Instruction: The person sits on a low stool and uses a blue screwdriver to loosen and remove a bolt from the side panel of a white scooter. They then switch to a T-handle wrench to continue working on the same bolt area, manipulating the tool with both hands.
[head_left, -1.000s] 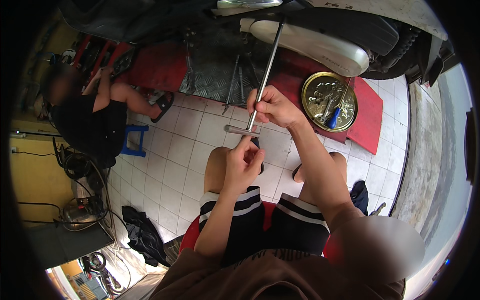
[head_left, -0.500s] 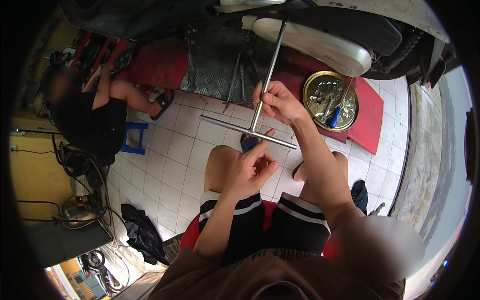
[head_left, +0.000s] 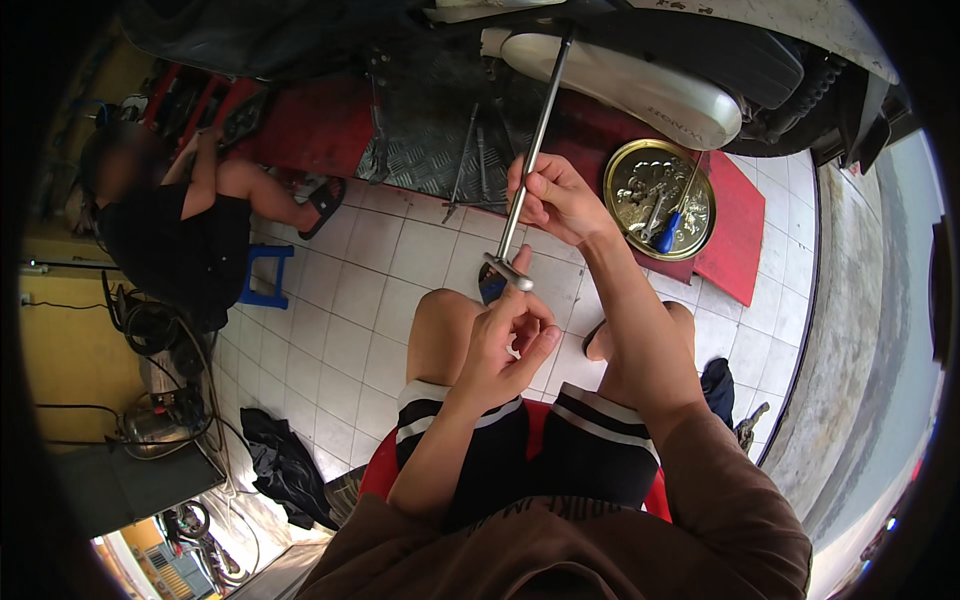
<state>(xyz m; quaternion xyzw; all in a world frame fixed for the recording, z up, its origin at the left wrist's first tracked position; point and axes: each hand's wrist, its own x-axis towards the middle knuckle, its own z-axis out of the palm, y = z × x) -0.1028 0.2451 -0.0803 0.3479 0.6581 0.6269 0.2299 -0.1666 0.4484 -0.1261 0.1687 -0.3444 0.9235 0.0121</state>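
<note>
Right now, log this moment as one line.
right hand: grips T-handle wrench shaft | left hand: open, below crossbar | round tin: tools inside

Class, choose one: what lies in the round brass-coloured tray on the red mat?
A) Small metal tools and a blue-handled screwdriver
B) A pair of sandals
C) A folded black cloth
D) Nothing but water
A: the round tray holds several metal tools and a blue-handled screwdriver.

One long metal T-handle wrench, one round brass-coloured tray at two o'clock (several small tools inside), one blue stool at nine o'clock, two people.
</note>
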